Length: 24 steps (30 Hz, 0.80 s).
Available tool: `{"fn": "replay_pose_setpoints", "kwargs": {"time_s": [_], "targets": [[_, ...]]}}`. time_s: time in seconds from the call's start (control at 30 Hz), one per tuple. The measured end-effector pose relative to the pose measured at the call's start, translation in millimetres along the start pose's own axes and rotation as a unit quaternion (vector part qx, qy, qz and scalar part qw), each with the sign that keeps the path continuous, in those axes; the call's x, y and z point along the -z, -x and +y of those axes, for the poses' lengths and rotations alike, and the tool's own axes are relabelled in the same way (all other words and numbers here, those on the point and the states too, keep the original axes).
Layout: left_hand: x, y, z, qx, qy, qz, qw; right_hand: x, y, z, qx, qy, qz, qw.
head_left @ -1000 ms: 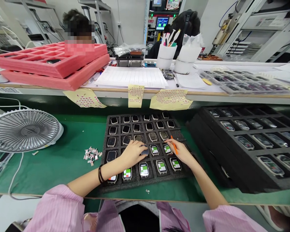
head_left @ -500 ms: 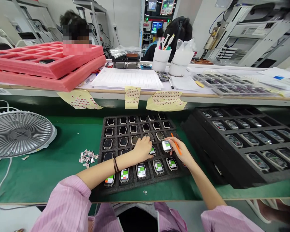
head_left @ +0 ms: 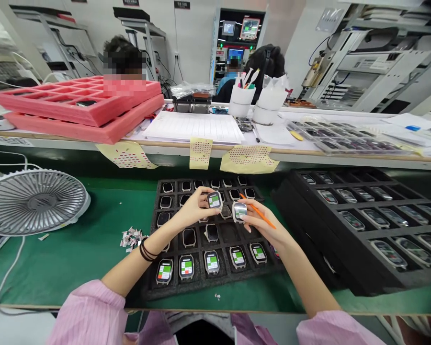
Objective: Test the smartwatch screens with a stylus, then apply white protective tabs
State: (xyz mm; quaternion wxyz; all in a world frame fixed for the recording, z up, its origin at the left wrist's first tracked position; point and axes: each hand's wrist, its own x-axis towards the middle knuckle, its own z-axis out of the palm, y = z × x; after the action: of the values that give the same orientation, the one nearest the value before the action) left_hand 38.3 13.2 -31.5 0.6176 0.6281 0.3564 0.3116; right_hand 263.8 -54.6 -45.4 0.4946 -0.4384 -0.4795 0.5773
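Observation:
My left hand point(head_left: 200, 205) is closed on a smartwatch point(head_left: 214, 200) with a lit green and white screen, raised above the black foam tray point(head_left: 179, 286). My right hand point(head_left: 260, 219) pinches a second smartwatch point(head_left: 240, 211), also lit, close beside the first. An orange stick-like tool point(head_left: 258, 211) lies across the right hand's fingers. Below, the tray holds rows of watches; those in the front row, such as this lit watch point(head_left: 211, 261), show green and white screens. Farther rows have dark screens, partly hidden by my hands.
A white fan point(head_left: 39, 201) stands at left, near a heap of small white pieces point(head_left: 132, 238). Stacked black foam trays point(head_left: 330, 249) with watches rise at right. Beyond, a shelf carries pink foam trays point(head_left: 129, 125), papers point(head_left: 194, 127) and white cups point(head_left: 241, 101). People sit behind it.
My left hand has lifted a watch out of the tray and brought it near the right hand's watch. The right hand has shifted slightly left. The whole view has tilted up a little.

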Motion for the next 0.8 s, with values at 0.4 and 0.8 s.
{"fn": "replay_pose_setpoints", "kwargs": {"time_s": [0.4, 0.8], "targets": [[37.9, 22, 25, -0.066, -0.022, 0.103, 0.992, -44, -43, -23, 0.063, 0.064, 0.007, 0.996], [38.6, 27, 22, -0.081, -0.034, 0.105, 0.991, -58, -52, -22, 0.053, 0.046, -0.044, 0.997]]}}
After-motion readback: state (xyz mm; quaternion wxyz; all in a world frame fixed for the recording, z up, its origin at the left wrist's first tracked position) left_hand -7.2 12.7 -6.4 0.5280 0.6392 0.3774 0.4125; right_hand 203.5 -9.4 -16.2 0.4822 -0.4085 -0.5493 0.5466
